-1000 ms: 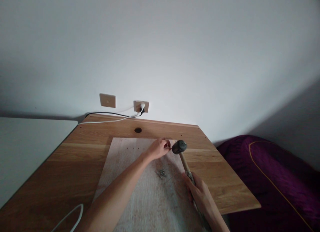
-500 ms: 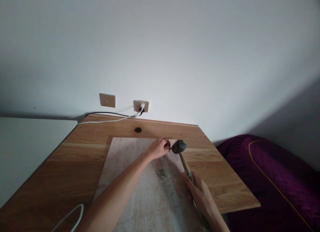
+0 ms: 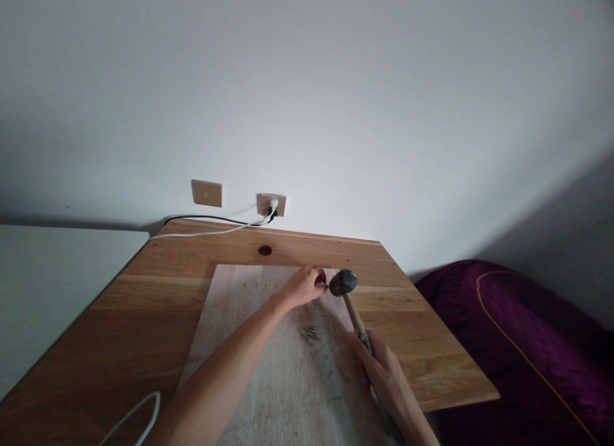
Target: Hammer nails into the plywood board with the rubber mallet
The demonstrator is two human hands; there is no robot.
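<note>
hammer point(image 3: 354, 313) just beside left fingers point(image 3: 319, 280)

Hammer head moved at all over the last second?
No. The hammer in the right hand keeps its head at the same spot right of the cable hole, beside the left hand.

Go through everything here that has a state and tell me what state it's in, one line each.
board, lying flat on the desk.
hammer, held, head at the board's far edge.
right hand, closed around the hammer handle.
left hand, fingertips pinched shut beside the hammer head.
nails, loose in a small heap on the board.
wall socket, plugs in.
</note>
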